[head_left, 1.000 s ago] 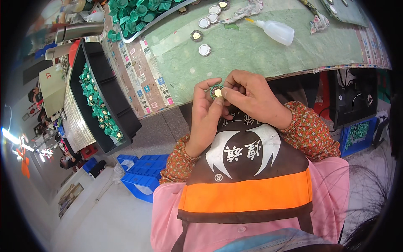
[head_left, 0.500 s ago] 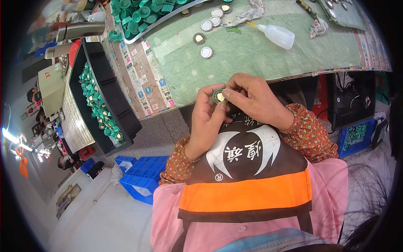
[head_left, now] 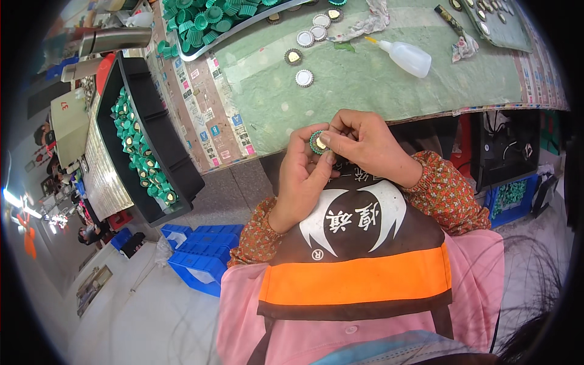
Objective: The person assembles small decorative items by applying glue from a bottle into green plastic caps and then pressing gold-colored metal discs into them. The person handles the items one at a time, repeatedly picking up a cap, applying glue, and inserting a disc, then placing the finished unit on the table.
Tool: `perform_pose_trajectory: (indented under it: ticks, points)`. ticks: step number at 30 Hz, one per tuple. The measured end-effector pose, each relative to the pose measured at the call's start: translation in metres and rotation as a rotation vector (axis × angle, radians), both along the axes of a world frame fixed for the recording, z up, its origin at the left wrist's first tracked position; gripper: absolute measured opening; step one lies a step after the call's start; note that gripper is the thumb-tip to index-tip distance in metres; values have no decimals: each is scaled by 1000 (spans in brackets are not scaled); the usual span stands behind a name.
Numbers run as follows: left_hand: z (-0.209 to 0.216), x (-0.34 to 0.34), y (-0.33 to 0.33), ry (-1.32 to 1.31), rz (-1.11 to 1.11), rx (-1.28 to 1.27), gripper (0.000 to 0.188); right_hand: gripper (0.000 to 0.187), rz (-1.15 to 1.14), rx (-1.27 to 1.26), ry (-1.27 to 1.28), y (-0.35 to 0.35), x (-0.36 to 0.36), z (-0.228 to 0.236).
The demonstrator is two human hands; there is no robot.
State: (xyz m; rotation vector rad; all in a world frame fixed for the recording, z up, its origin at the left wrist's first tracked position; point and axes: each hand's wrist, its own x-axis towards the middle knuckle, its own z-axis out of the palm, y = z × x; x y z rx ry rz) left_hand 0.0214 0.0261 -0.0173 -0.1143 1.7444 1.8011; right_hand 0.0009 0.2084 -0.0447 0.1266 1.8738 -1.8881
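Beside the black tray [head_left: 182, 176] of green caps, both hands' grip clamps one green cap [head_left: 317, 142].

Both hands [head_left: 331, 158] met at table [head_left: 365, 85] edge, small cap [head_left: 316, 142] between them; bottle [head_left: 409, 58] behind right, loose caps [head_left: 303, 58] behind, tray [head_left: 149, 140] left.
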Motion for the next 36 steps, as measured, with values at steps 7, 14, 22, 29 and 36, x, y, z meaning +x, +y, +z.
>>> perform_pose_trajectory:
  ticks: [7,14,22,29,36]
  points:
    - [2,-1,-1,-26,28,14,45,32,-4,-29,-19,-4,-2,1]
    - [-5,0,-8,54,25,-7,47,26,31,-124,-138,-6,-5,13]
    - [-6,0,-13,176,11,-81,46,24,46,-78,-13,-10,-6,10]
    - [2,-2,-20,262,-41,-233,46,33,63,198,221,-24,-11,15]
    - [-14,0,-34,154,45,10,40,38,55,200,152,-36,-15,10]
